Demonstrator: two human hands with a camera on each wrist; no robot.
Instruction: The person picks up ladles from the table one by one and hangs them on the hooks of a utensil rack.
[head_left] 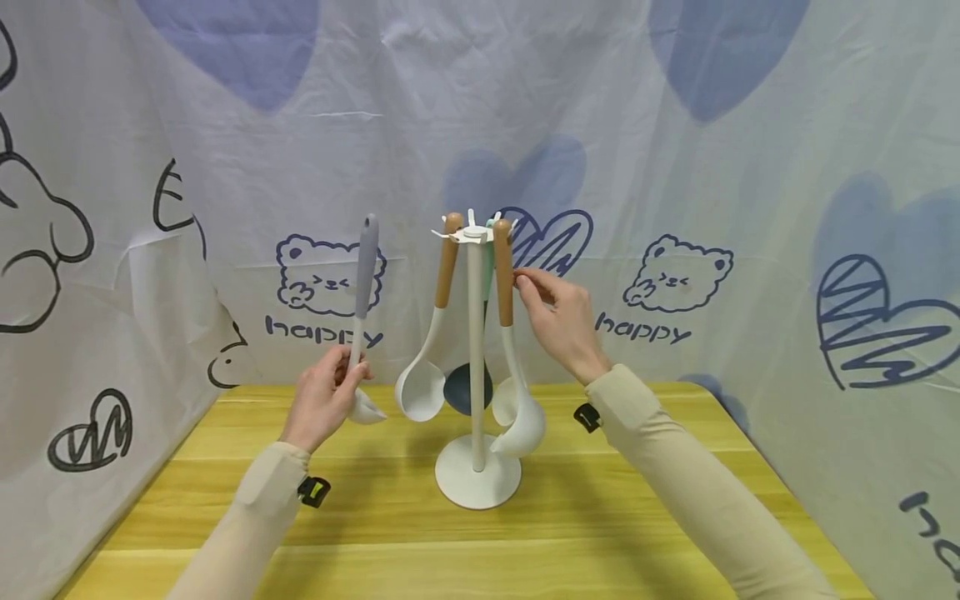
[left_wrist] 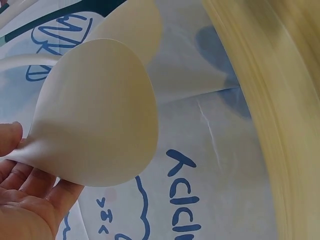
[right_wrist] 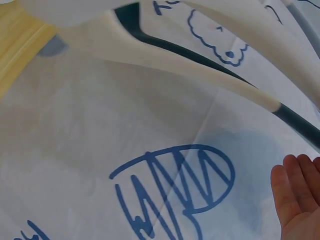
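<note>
My left hand (head_left: pixel 322 400) grips a grey-handled white spatula (head_left: pixel 366 275) low on its shaft, left of the rack, with the handle pointing up. In the left wrist view its broad rounded head (left_wrist: pixel 100 115) spreads out beyond the thumb and fingers. My right hand (head_left: pixel 558 321) is beside a wooden-handled white ladle (head_left: pixel 521 425) on the rack's right side, fingertips right at the handle's edge. Straight fingers (right_wrist: pixel 295 195) show in the right wrist view, below a dark green handle (right_wrist: pixel 300 125). The white rack (head_left: pixel 476 350) stands between both hands.
Also on the rack hang another wooden-handled white ladle (head_left: pixel 420 390), a dark ladle (head_left: pixel 459 389) and an off-white bowl-ended utensil (head_left: pixel 504 402) partly hidden behind. The round base (head_left: pixel 461 487) rests on the wood-grain table (head_left: pixel 375 558). A printed cloth (head_left: pixel 420 75) surrounds the table.
</note>
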